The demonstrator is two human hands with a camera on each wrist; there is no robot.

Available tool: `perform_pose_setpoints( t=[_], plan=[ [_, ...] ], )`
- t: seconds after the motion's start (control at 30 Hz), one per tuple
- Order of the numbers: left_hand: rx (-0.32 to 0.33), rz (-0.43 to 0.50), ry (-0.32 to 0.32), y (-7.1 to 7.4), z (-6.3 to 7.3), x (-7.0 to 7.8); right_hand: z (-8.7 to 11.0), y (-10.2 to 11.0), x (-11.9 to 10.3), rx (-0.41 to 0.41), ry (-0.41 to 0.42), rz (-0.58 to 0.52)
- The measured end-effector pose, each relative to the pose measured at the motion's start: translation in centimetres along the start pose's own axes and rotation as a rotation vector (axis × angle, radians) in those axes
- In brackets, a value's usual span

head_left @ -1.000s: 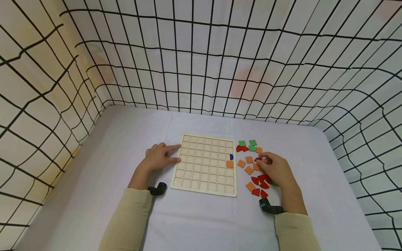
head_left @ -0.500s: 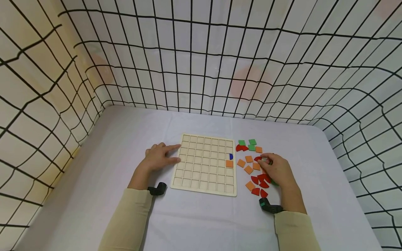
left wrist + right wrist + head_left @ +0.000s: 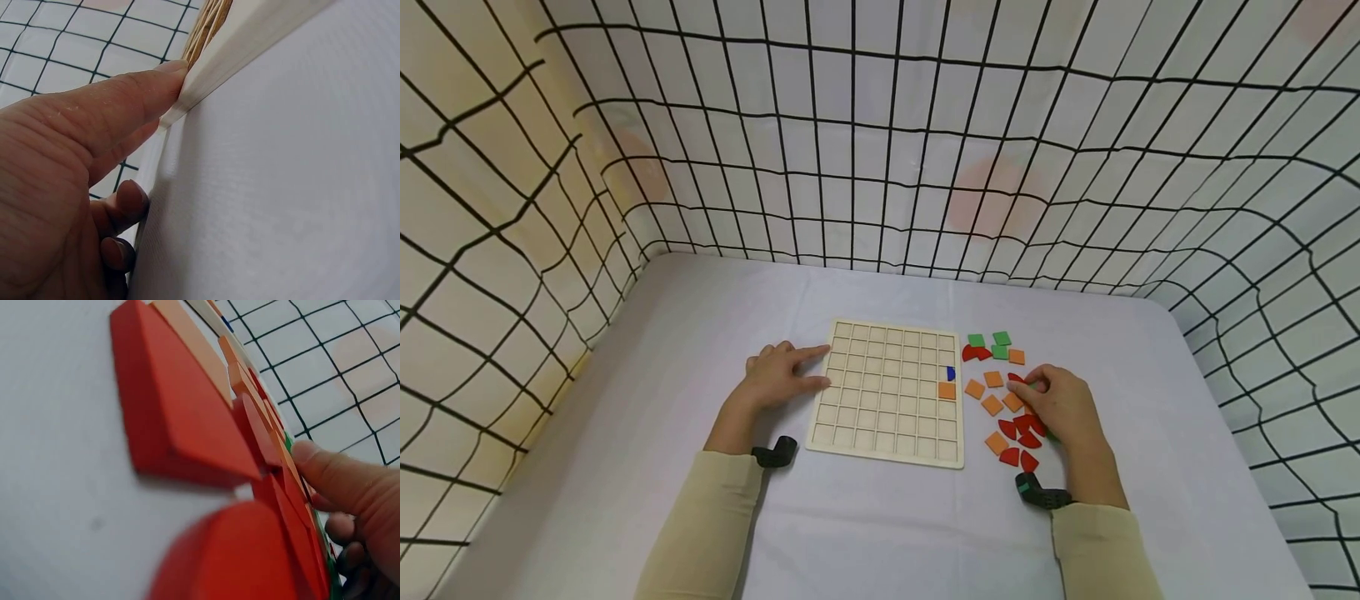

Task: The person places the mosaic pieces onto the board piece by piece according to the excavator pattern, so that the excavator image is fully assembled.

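Observation:
A pale wooden grid board (image 3: 886, 457) lies flat on the white cloth, its frame raised round rows of square cells. My left hand (image 3: 772, 375) rests at its left side, index finger and thumb stretched out against the edge; in the left wrist view the thumb (image 3: 134, 100) touches the frame. Over the loose pieces to the board's right is my right hand (image 3: 1063, 402), thumb and fingertips beside a red quarter-round piece (image 3: 1016, 377). An orange square (image 3: 1013, 402) lies just below the thumb. I cannot tell whether the right fingers pinch a piece.
Inside the board, near its right edge, are a blue half-round piece (image 3: 951, 373) and an orange square (image 3: 947, 391). Green squares (image 3: 976, 340) lie at the back of the loose pieces, several red pieces (image 3: 1028, 440) nearer. Black wire mesh (image 3: 887, 179) rises behind the table.
The right thumb has shifted slightly left and down beside the red quarter-round piece. The orange square below it has turned a little. My left hand stays at the board's edge.

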State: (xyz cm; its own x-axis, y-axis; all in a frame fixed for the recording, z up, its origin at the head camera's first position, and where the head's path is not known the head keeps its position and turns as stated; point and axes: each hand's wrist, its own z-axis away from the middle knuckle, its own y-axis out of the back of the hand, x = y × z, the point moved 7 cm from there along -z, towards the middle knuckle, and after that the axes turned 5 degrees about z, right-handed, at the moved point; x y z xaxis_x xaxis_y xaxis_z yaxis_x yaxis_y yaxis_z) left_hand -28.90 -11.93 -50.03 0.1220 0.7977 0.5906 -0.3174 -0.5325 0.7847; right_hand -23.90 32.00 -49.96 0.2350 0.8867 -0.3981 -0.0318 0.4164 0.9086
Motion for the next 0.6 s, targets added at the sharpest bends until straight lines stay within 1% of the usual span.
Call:
perform_pose_setpoints(
  t=[0.17,0.3,0.6],
  plan=[
    [0.002,-0.003,0.002,-0.08,0.0,-0.07,-0.04,0.05,-0.13,-0.04,0.056,0.006],
    [0.004,0.001,0.003,-0.03,0.03,-0.14,-0.1,-0.07,-0.33,-0.039,0.093,0.027],
    [-0.002,0.011,0.001,-0.04,0.0,-0.06,-0.28,-0.52,-0.42,-0.011,0.091,0.047]
  ],
)
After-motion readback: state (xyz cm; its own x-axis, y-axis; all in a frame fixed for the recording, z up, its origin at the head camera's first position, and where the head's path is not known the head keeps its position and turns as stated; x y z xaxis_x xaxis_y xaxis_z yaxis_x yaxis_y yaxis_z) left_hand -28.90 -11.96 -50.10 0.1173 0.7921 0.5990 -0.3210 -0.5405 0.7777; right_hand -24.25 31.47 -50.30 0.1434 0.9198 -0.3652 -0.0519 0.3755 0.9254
